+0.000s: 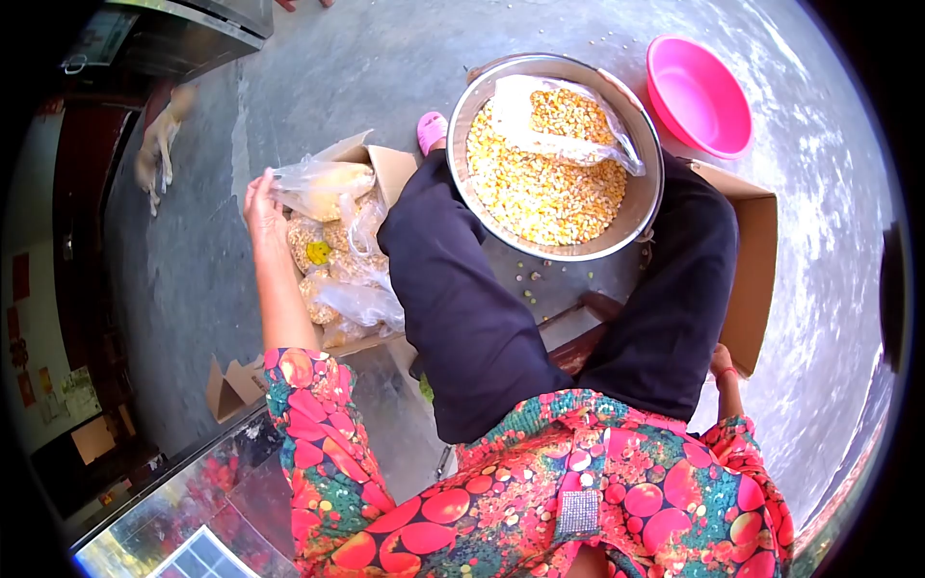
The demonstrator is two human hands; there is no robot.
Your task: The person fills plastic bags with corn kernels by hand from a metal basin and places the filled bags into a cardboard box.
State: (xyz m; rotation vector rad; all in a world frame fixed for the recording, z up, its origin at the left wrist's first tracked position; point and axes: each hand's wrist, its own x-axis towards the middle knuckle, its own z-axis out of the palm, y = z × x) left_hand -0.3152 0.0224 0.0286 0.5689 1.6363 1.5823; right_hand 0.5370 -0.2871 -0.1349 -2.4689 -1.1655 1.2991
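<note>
Left hand [263,204] on sideways clear bag [326,186]

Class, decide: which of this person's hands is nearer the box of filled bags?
Left. The left hand holds a bag at the box; the right hand is beyond both legs.

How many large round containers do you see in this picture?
2: the metal pot at top centre, and the pink basin to its right. Others may be hidden.
</note>
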